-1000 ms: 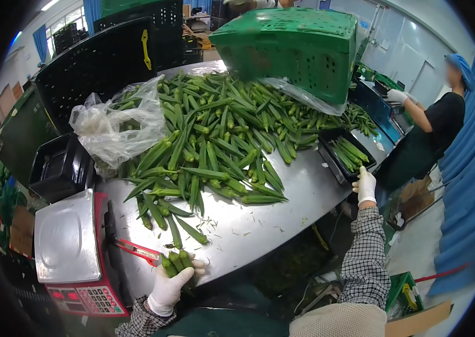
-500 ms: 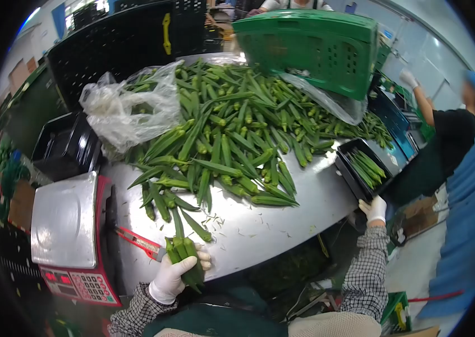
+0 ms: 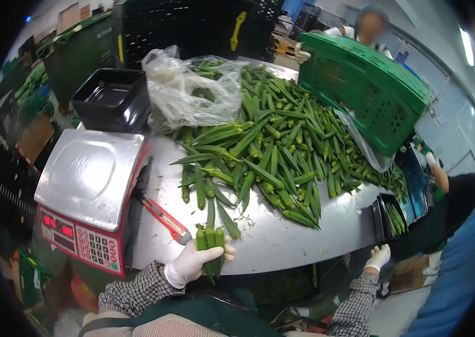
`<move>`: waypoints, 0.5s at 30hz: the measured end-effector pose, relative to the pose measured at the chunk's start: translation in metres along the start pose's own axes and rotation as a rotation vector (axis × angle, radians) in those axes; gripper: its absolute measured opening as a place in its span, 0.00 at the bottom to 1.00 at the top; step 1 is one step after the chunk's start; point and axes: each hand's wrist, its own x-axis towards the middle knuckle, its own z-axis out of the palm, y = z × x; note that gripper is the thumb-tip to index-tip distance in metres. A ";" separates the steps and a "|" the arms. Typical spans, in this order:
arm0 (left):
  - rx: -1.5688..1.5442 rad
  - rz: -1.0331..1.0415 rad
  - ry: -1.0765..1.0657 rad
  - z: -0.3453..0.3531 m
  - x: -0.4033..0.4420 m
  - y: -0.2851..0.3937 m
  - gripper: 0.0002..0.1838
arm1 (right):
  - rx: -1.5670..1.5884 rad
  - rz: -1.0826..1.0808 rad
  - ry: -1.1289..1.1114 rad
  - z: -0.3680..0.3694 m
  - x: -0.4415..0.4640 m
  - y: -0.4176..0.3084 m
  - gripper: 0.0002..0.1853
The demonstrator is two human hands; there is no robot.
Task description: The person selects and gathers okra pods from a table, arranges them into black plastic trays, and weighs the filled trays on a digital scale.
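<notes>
The okra (image 3: 210, 247) are green, ridged and tapered, gripped in a small bunch near the surface's (image 3: 327, 241) front edge by the left hand (image 3: 190, 264), its gloved fingers clamped around them. The right hand (image 3: 379, 258), fingers curled loosely together, holds nothing, near the glossy black tray (image 3: 381, 222). The scale (image 3: 88, 174) has a shiny, flat metal pan; the bag (image 3: 189, 92) is crumpled, clear plastic.

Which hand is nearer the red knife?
Left: the left hand is beside the near end of the red knife; the right hand is well off to its right.
</notes>
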 end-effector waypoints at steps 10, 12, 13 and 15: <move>-0.008 0.179 -0.035 -0.005 -0.002 -0.012 0.21 | -0.061 -0.642 -1.139 0.217 -0.275 -0.123 0.17; 0.055 0.197 -0.075 -0.004 -0.009 -0.007 0.21 | -0.055 -0.796 -1.335 0.258 -0.365 -0.144 0.16; 0.056 0.204 -0.082 -0.007 -0.007 -0.009 0.21 | -0.028 -0.946 -1.401 0.277 -0.405 -0.147 0.15; 0.003 0.219 -0.063 -0.009 -0.003 -0.013 0.21 | 0.100 -1.239 -1.519 0.302 -0.490 -0.155 0.12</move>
